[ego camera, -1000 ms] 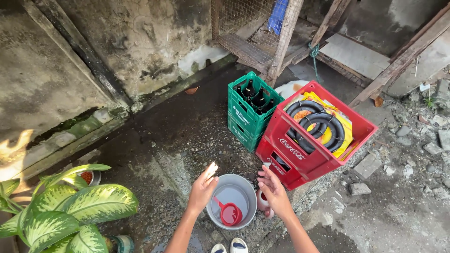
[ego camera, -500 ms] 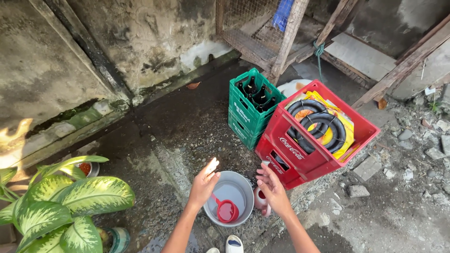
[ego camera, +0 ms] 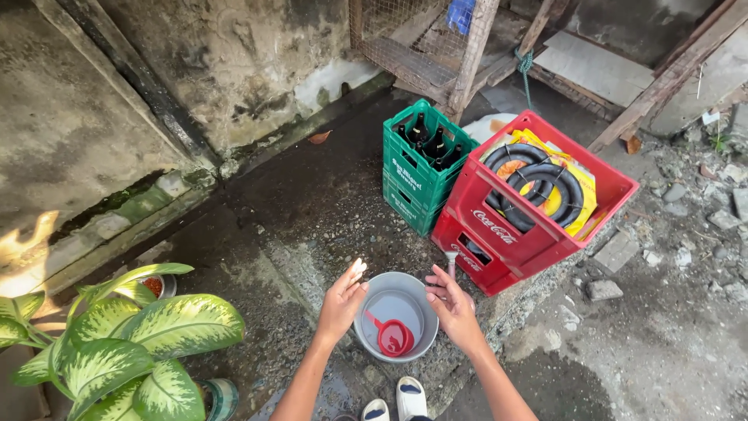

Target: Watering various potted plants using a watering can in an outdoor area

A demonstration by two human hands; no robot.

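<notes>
A grey bucket (ego camera: 374,296) stands on the wet ground just in front of my feet, with water in it and a red dipper (ego camera: 393,337) lying inside. My left hand (ego camera: 340,301) hovers over the bucket's left rim with fingers spread and holds nothing. My right hand (ego camera: 454,306) is at the right rim, fingers apart, also holding nothing. Right behind it a small pipe or tap (ego camera: 450,260) rises beside the red crate.
A red crate (ego camera: 499,226) holding black rubber rings and yellow packaging stands behind the bucket, with a green crate (ego camera: 411,187) of dark bottles next to it. A leafy potted plant (ego camera: 132,335) is at lower left. Rubble lies on the right, a stained wall and gutter on the left.
Both hands have stayed over the bucket with little shift. The view has tilted slightly, so the bucket and crates sit a touch lower and further right.
</notes>
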